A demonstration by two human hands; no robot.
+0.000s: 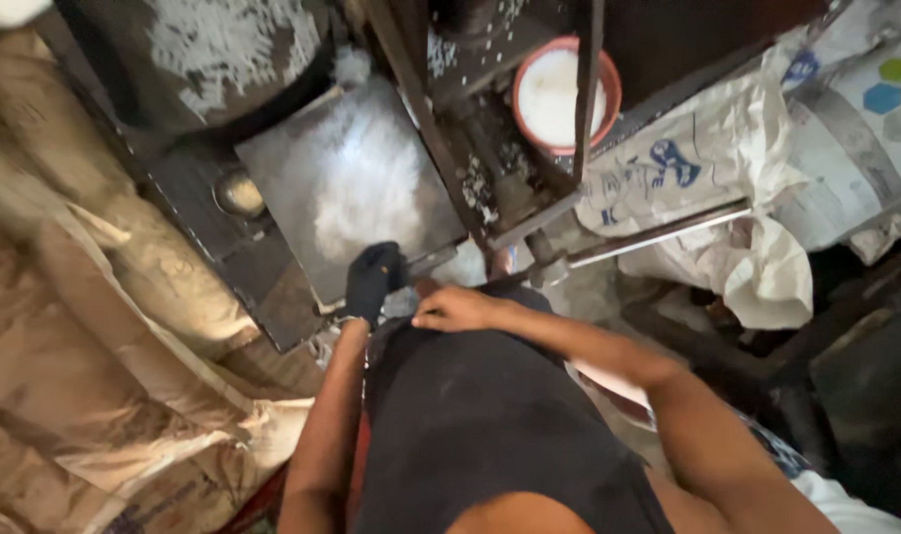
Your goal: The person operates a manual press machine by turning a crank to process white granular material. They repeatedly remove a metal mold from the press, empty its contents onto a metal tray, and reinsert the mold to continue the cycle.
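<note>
The brown sacks heaped at the left look slack; a nudge from the left elbow could slump them against the machine. White printed sacks with blue marks lie crumpled at the right, near a bag with coloured hexagons. The steel plate, dusted white, sits just ahead; the gloved left hand curls at its near edge, where sliding parts might pinch it. The bare right hand rests loosely closed on the dark shirt. A red tub of white powder could tip.
</note>
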